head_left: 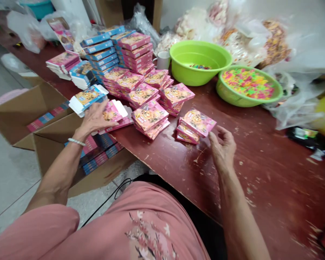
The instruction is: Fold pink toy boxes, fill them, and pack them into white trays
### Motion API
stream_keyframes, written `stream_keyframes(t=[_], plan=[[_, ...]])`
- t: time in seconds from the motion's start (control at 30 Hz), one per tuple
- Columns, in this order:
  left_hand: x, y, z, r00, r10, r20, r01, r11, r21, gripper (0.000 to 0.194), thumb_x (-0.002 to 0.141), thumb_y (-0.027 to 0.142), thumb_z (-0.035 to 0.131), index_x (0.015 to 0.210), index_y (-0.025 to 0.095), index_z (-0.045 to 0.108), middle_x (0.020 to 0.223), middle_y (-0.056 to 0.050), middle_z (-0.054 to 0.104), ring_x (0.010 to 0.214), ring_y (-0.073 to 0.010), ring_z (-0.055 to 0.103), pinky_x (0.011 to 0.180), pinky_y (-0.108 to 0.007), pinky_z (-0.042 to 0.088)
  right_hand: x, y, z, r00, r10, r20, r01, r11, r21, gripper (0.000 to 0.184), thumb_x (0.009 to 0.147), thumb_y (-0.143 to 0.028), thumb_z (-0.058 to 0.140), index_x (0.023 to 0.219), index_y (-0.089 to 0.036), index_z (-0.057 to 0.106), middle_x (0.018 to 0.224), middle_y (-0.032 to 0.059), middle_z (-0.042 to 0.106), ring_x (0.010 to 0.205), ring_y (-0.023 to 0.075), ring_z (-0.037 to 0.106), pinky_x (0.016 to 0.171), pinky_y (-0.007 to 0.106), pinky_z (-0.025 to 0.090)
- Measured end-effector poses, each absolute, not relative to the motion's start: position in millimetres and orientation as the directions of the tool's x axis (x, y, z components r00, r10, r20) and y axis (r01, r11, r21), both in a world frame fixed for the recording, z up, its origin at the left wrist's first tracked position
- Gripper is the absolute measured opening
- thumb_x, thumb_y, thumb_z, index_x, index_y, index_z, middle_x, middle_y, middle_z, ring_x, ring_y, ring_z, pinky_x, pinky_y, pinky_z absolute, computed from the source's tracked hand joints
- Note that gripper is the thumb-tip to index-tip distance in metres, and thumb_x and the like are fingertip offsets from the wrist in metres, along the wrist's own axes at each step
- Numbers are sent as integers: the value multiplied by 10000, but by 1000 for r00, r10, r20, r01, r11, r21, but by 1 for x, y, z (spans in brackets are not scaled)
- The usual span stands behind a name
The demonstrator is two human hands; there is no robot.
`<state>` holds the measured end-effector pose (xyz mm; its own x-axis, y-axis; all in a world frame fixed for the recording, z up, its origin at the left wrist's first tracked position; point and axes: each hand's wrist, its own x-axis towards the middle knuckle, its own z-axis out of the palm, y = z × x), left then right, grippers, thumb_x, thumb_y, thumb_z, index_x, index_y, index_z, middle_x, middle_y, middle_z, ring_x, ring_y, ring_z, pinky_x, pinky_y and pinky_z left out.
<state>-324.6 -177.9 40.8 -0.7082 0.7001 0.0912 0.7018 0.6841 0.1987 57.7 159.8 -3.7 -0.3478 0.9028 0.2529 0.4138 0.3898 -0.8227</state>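
On the red tabletop (260, 162), the right hand (223, 146), thumb and fingers parted, is at the corner of a pink box (198, 121) topping a short stack (187, 132), while the left hand (93, 117) lies over an open-flapped pink carton (112, 112), its grip unclear, with a lime-green basin (196, 76) beyond.

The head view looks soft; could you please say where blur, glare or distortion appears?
In the head view, clear plastic bags at right look washed-out and blurry; the head view shows pale sheen on the red table near the pink boxes, whose small print is too soft to read; the head view's wide angle seems to stretch things near the edges.
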Motion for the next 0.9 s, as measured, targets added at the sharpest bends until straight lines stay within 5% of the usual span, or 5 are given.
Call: stream_keyframes(t=[0.1,0.23,0.47,0.7,0.9], plan=[[-322,-186,52,-717,645,266,696,685,216,1024,775,679,771,1610,252,360,1517,-127,505,1357,-370,490,1122,-568,446,47,169,-6,-261,956,135,461,246,-852,830,748,-573,767,1450,-206,515,1422,167,591,1227,328,604,1062,541,499],[-306,-197,67,-623,589,515,766,595,245,1006,705,665,809,1556,256,460,1441,-99,580,1270,-334,527,1098,-540,487,31,180,-5,-205,972,-117,306,-50,-951,794,669,-437,815,1363,-187,521,1053,71,676,940,237,682,791,359,588],[-213,-193,75,-338,754,563,941,265,210,1128,639,645,871,1606,302,403,1426,-131,554,1244,-365,579,1079,-539,515,27,183,6,-214,926,-311,175,-277,-945,655,673,-392,853,1235,-220,564,941,34,690,548,94,555,402,177,318],[-117,-151,40,-219,910,353,938,96,334,1192,647,749,791,1639,336,276,1442,-193,547,1170,-414,593,938,-593,504,7,203,-1,-282,951,-126,201,-70,-977,609,620,-360,888,1147,-197,631,1125,93,716,889,206,699,732,336,589],[-88,-120,27,-313,899,307,919,206,335,1170,705,698,777,1660,284,241,1482,-213,520,1211,-440,556,973,-604,449,38,121,51,-512,828,228,257,401,-880,279,934,-486,690,1105,-266,715,1051,60,734,969,244,677,907,449,553]])
